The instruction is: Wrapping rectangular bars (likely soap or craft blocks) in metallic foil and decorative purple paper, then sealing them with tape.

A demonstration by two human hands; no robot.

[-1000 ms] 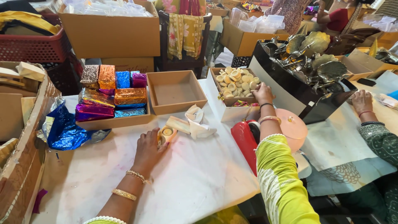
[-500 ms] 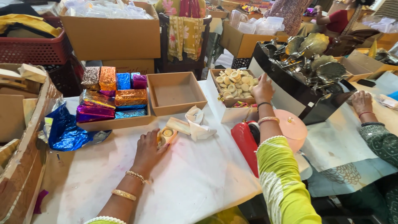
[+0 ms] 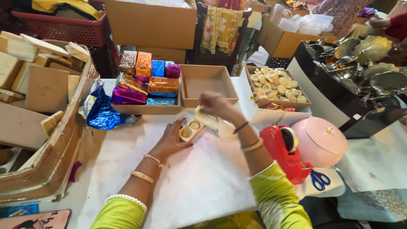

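fingers of the left hand (image 3: 169, 142) rest against a small wooden tray (image 3: 190, 129) with round hollows, steadying its 9 o'clock side on the white table (image 3: 199, 186). right hand (image 3: 218, 107), at 1 o'clock from it, pinches a cream paper piece (image 3: 206, 119) just above. bare table lies toward 6 o'clock; an empty wooden box (image 3: 206, 85) stands at 12.

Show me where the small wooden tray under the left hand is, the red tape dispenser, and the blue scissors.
small wooden tray (image 3: 190, 129): head view, on its rim between the two round hollows.
red tape dispenser (image 3: 283, 153): head view, on its red body.
blue scissors (image 3: 318, 180): head view, on the handle loops.
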